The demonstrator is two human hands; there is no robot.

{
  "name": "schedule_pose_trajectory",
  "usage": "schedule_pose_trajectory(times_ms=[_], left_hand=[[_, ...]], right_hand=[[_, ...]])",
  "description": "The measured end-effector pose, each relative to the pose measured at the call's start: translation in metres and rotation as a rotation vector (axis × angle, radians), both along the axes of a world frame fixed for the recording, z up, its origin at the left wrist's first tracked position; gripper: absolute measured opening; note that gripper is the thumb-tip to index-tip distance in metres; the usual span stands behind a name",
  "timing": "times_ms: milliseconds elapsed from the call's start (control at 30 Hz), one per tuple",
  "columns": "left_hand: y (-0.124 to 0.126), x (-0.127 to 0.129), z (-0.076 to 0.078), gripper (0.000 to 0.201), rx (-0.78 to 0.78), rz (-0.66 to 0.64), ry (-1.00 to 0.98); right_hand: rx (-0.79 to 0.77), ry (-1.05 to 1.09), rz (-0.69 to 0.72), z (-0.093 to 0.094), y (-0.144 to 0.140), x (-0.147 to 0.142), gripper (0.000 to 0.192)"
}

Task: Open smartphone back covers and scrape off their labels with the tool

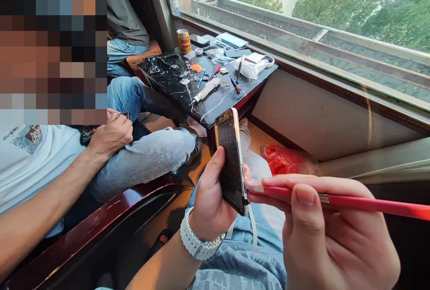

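Note:
My left hand [211, 191], with a white watch [201, 236] on the wrist, grips an opened phone [230, 160] upright over my lap. Its black dotted inner side faces left, and a pale frame runs along the edge. From the right, my right hand [336, 227] pinches a slim red tool [366, 202] with a flat silver tip; its exact kind is unclear. That tip is at the phone's lower right edge; whether it goes in is hidden.
A black marble-patterned table [215, 106] by the window carries a drink can [183, 40], a white electric screwdriver [206, 89], a white pouch [251, 68] and several small tools. Red plastic [285, 158] lies on the floor. Left, another person's hand [112, 131] holds a dark device.

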State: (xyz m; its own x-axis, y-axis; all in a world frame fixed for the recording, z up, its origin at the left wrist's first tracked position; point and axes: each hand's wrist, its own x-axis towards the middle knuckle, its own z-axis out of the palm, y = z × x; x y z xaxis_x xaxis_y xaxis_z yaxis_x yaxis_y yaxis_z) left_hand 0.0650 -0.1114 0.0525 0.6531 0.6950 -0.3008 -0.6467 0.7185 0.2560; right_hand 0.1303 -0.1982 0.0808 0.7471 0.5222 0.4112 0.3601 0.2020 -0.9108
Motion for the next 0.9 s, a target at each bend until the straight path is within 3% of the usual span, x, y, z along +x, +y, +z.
schedule_pose_trajectory(times_ms=[233, 300, 400, 467, 500, 567, 667, 733, 800, 900], left_hand=[[-0.003, -0.001, -0.005, 0.035, -0.015, 0.069, 0.129], [-0.002, -0.002, -0.007, 0.035, -0.024, 0.067, 0.149], [0.001, -0.004, -0.008, 0.033, -0.079, 0.115, 0.139], [0.006, -0.008, -0.008, 0.029, -0.148, 0.174, 0.154], [0.008, -0.011, -0.009, 0.028, -0.185, 0.207, 0.167], [0.013, -0.017, -0.011, 0.025, -0.253, 0.237, 0.187], [0.017, -0.028, -0.021, 0.028, -0.274, 0.253, 0.161], [0.02, -0.033, -0.029, 0.036, -0.245, 0.248, 0.123], [0.024, -0.038, -0.036, 0.038, -0.199, 0.237, 0.087], [0.032, -0.044, -0.045, 0.033, -0.123, 0.196, 0.04]], right_hand=[[0.007, -0.067, -0.065, 0.004, 0.004, -0.008, 0.004], [-0.01, -0.034, 0.006, 0.0, 0.002, -0.002, 0.001], [0.028, 0.213, 0.165, -0.018, 0.016, 0.022, 0.016], [0.015, 0.341, 0.221, -0.038, 0.048, 0.044, 0.027], [-0.087, 0.337, 0.297, -0.048, 0.072, 0.056, 0.034], [-0.492, 0.15, 0.373, -0.068, 0.132, 0.076, 0.043], [-0.724, -0.015, 0.343, -0.09, 0.226, 0.094, 0.019], [-0.828, -0.133, 0.289, -0.101, 0.274, 0.097, 0.016], [-0.918, -0.224, 0.262, -0.108, 0.303, 0.096, 0.015], [-1.008, -0.327, 0.234, -0.117, 0.318, 0.092, 0.016]])
